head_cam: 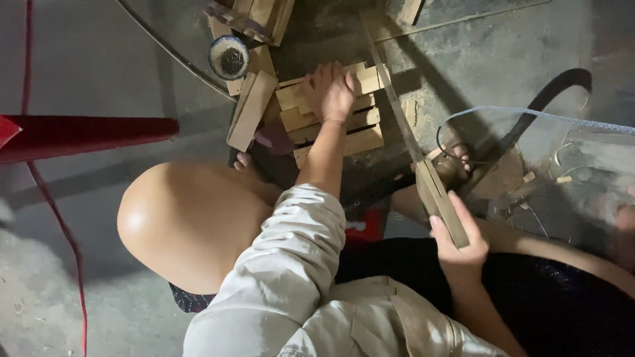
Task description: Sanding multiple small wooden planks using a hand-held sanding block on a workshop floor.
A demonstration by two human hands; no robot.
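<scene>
A pale grey-white jacket of thin, creased cloth is worn, its left sleeve [291, 251] pushed up so that the forearm behind the left hand [333, 92] is left bare down to the fingers [324, 73]. A seamed flap of the same cloth is seen at the chest. The forearm behind the right hand [461, 248] is bare as well. Dark shorts [555, 304] are worn, a patterned hem being seen under the bare left knee [188, 221]

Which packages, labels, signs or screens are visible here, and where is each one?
No screens or signs show.
Red object: under the left arm, between the legs, with white marks that may be a label; mostly hidden.
Round tin: on the floor above the wooden slats, white-and-blue rim, dark inside.
</scene>
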